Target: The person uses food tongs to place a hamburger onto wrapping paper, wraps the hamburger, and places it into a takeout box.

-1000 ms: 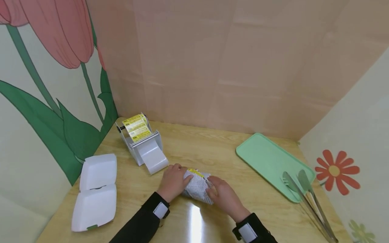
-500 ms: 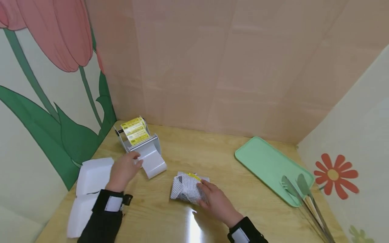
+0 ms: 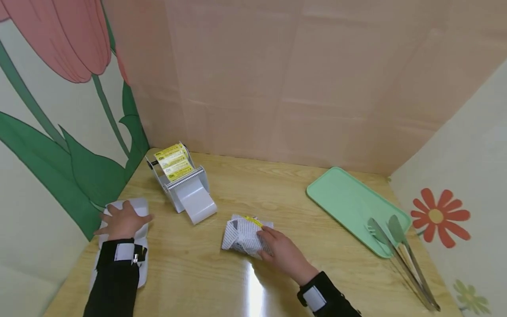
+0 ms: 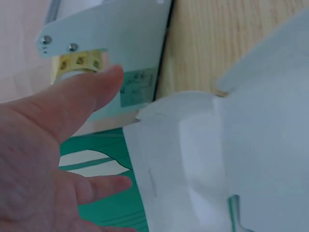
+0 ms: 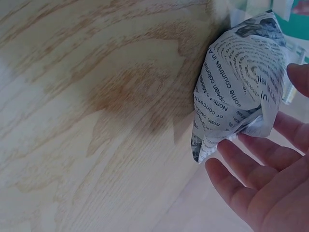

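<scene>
My left hand (image 3: 123, 222) is spread wide over the far half of an open white clamshell food box (image 3: 141, 266) at the table's left. In the left wrist view the fingers and thumb stand apart from each other beside the box (image 4: 200, 159), with nothing between them. My right hand (image 3: 286, 255) rests its fingertips against the right end of a packet wrapped in newsprint paper (image 3: 241, 235), with a yellow label strip on top. In the right wrist view the fingers lie loosely extended along the packet (image 5: 239, 87), the thumb held off from it.
A metal label dispenser (image 3: 200, 176) with a yellow-printed roll and a hanging pale strip stands behind, between box and packet. At the right lies a green tray (image 3: 340, 193), with metal tongs (image 3: 413, 268) resting over its near end. Walls rise behind and at both sides.
My left hand has let go of the packet and moved left, past the label dispenser, to the clamshell box. The right hand has stayed at the packet, which now lies slightly further left.
</scene>
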Motion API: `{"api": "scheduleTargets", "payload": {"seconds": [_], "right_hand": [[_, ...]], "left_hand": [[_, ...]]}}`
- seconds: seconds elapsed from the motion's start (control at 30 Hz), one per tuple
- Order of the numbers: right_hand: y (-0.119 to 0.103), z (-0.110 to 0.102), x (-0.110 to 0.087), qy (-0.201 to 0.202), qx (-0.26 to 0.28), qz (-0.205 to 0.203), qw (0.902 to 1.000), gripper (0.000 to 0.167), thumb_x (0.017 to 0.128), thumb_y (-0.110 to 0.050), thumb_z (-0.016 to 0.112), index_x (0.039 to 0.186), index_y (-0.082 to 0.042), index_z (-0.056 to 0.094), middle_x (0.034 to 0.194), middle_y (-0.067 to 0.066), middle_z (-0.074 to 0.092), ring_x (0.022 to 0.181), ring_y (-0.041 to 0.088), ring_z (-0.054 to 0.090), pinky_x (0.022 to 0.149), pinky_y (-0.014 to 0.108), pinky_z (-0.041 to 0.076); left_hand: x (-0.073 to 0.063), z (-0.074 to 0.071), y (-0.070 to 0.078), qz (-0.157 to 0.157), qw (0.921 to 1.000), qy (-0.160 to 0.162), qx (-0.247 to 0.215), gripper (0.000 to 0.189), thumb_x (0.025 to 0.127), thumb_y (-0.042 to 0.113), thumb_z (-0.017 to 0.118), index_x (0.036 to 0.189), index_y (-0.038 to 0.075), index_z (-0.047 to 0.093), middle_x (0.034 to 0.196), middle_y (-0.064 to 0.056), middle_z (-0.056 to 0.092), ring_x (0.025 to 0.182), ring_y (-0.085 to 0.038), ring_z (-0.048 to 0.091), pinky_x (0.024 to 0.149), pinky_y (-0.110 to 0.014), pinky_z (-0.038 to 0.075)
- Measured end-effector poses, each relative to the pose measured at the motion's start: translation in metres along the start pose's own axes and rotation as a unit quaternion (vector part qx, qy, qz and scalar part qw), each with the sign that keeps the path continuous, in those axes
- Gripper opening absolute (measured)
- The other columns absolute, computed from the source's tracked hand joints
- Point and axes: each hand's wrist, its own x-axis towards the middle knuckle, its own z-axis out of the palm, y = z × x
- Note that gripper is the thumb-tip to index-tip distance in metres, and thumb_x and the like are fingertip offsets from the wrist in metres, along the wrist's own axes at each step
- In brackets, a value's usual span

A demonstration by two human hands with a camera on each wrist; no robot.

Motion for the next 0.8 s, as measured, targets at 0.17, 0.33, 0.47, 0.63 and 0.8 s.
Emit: {"api": "scheduleTargets", "payload": {"seconds": [0.17,0.33,0.47,0.63,0.8], "right_hand": [[0.001,-0.002,0.001,0.0,0.008,0.003,1.0,0.048,0.087,-0.02,0.076,0.128,0.0,0.061,0.134,0.023,0.056,0.118,0.04,0.058,0.097,0.052,0.047],[0.0,-0.001,-0.002,0.0,0.005,-0.007,1.0,0.048,0.086,-0.02,0.077,0.126,0.001,0.061,0.132,0.023,0.058,0.115,0.041,0.059,0.095,0.052,0.048],[0.0,0.001,-0.003,0.005,-0.001,-0.016,0.9999,0.047,0.087,-0.021,0.076,0.126,0.0,0.061,0.131,0.022,0.059,0.114,0.039,0.06,0.094,0.052,0.049],[-0.001,0.003,-0.004,0.014,-0.01,-0.024,0.9996,0.047,0.086,-0.022,0.075,0.125,0.0,0.062,0.129,0.022,0.06,0.113,0.038,0.061,0.091,0.053,0.05],[0.001,0.004,-0.005,0.021,-0.019,-0.025,0.9993,0.046,0.085,-0.022,0.076,0.123,-0.001,0.063,0.127,0.02,0.06,0.111,0.037,0.062,0.089,0.052,0.051]], "left_hand": [[0.002,0.006,-0.005,-0.054,0.9984,-0.01,-0.012,0.113,0.079,0.05,0.075,0.146,-0.015,0.013,0.142,-0.052,-0.006,0.13,-0.072,0.0,0.092,-0.085,0.019],[0.003,0.013,-0.013,-0.077,0.9966,-0.028,-0.008,0.118,0.076,0.056,0.076,0.146,-0.014,0.012,0.142,-0.052,-0.012,0.128,-0.075,-0.001,0.093,-0.083,0.023],[0.001,0.018,-0.019,-0.078,0.9957,-0.047,-0.012,0.128,0.069,0.066,0.077,0.145,-0.014,0.012,0.14,-0.053,-0.018,0.126,-0.077,-0.007,0.092,-0.085,0.019],[0.001,0.027,-0.022,-0.084,0.9948,-0.057,-0.007,0.122,0.068,0.06,0.079,0.144,-0.012,0.017,0.139,-0.052,-0.023,0.124,-0.077,-0.008,0.091,-0.085,0.021],[0.001,0.031,-0.019,-0.075,0.9969,-0.02,-0.003,0.1,0.074,0.049,0.077,0.135,-0.016,0.03,0.137,-0.056,-0.014,0.122,-0.078,0.006,0.095,-0.081,0.024]]}}
